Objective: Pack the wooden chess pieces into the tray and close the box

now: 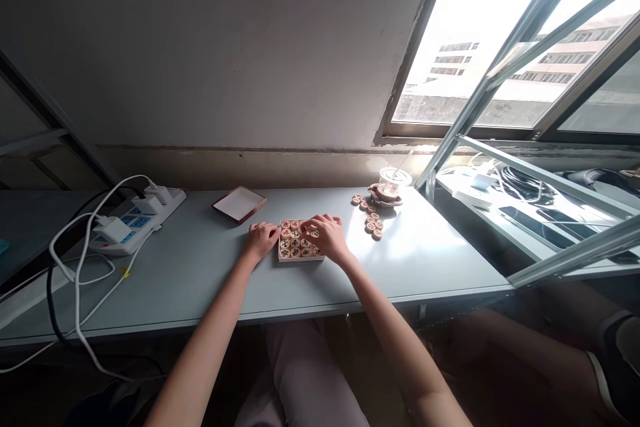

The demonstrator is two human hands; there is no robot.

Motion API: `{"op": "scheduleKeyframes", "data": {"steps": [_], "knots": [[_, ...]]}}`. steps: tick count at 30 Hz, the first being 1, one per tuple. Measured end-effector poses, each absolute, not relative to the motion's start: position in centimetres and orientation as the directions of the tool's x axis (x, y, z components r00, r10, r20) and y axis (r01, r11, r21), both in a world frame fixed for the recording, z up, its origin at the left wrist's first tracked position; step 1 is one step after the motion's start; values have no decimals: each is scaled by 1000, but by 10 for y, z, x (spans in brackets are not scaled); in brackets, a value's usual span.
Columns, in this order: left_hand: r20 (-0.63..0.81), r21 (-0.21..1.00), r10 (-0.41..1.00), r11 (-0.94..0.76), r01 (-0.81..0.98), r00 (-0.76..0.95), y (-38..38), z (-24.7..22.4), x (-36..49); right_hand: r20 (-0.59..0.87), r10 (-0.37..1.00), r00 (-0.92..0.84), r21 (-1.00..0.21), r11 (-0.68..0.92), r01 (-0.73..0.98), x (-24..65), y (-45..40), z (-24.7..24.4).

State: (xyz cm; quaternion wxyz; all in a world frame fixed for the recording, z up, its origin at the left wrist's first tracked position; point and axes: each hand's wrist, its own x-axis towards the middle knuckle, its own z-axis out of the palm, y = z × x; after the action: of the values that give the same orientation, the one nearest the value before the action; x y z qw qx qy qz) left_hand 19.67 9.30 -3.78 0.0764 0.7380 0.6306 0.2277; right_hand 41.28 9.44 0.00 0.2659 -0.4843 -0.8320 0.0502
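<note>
Piece box (300, 259), hands (263, 240) (327, 237) beside and above; open desk (285, 290) toward front edge (300, 312).

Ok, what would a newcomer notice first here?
Probably the bright window at upper right. Then the box of round wooden pieces on the table, with the left hand by its edge and the right hand over it. Far left sits a power strip with white cables.

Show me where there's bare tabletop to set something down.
Two patches on the table: left, between the power strip, the red-sided tray and the left hand; right, between the right hand, the loose pieces and the table's front edge. It is crowded at the box of pieces, where both hands are, and around the cup at back right.
</note>
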Motion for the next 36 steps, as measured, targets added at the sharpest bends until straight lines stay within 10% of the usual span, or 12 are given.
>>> {"op": "scheduleKeyframes", "data": {"steps": [12,20,36], "knots": [[201,466,976,-174,867,88,91,-34,196,361,862,-356,-324,474,819,417,93,-5],[191,504,972,-219,836,139,87,-28,189,353,929,114,-144,-67,987,526,98,-18],[197,478,959,-277,834,206,88,-32,193,364,881,-301,-276,411,869,449,82,0]]}}
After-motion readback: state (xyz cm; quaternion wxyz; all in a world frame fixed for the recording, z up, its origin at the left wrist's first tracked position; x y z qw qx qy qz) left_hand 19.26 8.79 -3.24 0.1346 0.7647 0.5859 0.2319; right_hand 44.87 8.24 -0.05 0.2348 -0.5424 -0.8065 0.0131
